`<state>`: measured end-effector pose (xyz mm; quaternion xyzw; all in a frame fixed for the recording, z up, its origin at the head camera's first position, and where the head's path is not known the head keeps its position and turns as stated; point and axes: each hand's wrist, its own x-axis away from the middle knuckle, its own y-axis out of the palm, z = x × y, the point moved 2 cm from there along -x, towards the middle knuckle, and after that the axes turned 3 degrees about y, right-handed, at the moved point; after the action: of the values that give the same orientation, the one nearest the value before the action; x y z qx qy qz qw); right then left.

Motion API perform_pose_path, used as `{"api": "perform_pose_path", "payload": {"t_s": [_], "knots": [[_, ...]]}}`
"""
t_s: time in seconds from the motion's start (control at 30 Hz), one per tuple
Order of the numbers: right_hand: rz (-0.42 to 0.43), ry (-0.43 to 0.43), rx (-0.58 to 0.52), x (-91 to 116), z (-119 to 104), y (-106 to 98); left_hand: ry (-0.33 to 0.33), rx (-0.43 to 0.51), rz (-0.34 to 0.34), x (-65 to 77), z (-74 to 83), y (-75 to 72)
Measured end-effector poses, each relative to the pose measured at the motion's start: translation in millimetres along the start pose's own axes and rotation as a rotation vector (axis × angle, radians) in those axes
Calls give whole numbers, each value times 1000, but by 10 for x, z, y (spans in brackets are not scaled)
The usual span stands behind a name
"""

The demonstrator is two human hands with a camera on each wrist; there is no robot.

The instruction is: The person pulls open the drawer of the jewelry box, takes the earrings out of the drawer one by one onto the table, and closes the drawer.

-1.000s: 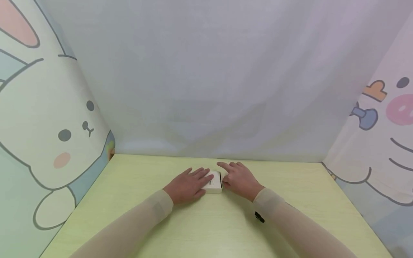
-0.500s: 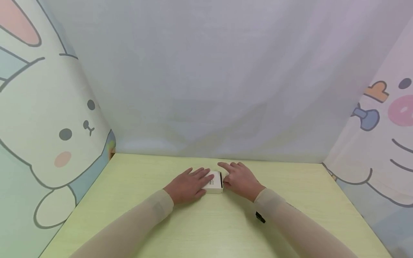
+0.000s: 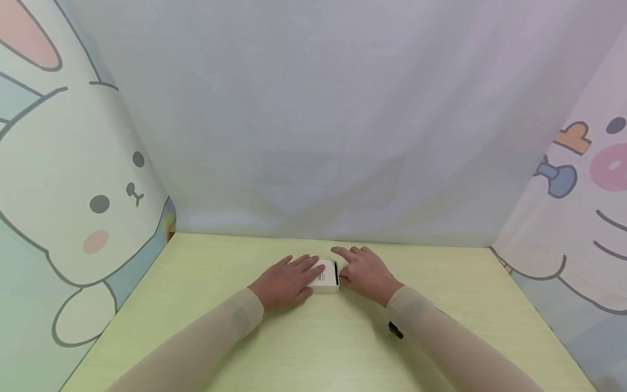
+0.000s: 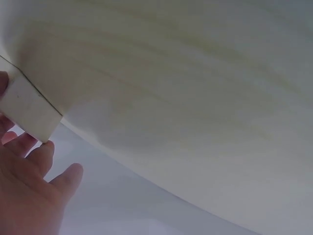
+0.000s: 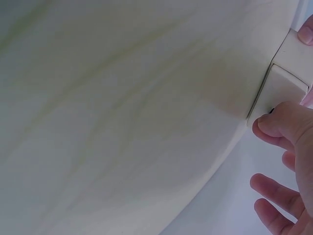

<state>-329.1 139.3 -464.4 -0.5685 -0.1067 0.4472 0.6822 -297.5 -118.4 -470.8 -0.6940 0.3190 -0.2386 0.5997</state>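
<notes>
A small white box with dark print on top lies near the back of the table. My left hand holds its left part, fingers spread over the top and the thumb against the near side, as the left wrist view shows on the box wall. At the right end, a dark strip runs along the edge where an inner tray stands slightly out of the sleeve. My right hand pinches a small black pull tab there between thumb and index finger; the tab is mostly hidden by them.
The pale wooden table runs back to a grey-white curtain. Cartoon-printed cloths hang at the left and right. A small black piece shows beside the right sleeve.
The box's right end has shifted very slightly to the right, along with the pinching right hand. The left hand stays almost still on the box.
</notes>
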Motion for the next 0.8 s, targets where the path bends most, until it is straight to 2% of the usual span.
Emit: {"api": "perform_pose_path", "payload": {"t_s": [0.17, 0.33, 0.37, 0.47, 0.57, 0.6, 0.8], "knots": [[9, -1, 1, -2, -1, -4, 6, -6, 12, -14, 15, -14], [12, -2, -1, -5, -3, 1, 14, 44, 38, 1, -9, 7], [11, -3, 0, -6, -4, 2, 22, 53, 59, -6, -45, 92], [6, 1, -1, -8, -5, 9, 27, 73, 69, 5, -59, 114], [2, 4, -4, -8, -5, 14, 25, 47, 55, -7, -56, 124], [1, 5, -5, -7, -5, 15, 18, 36, 35, 3, -22, 42], [-3, 10, -4, 0, -3, 22, -2, 0, -5, -13, -2, 22]]}}
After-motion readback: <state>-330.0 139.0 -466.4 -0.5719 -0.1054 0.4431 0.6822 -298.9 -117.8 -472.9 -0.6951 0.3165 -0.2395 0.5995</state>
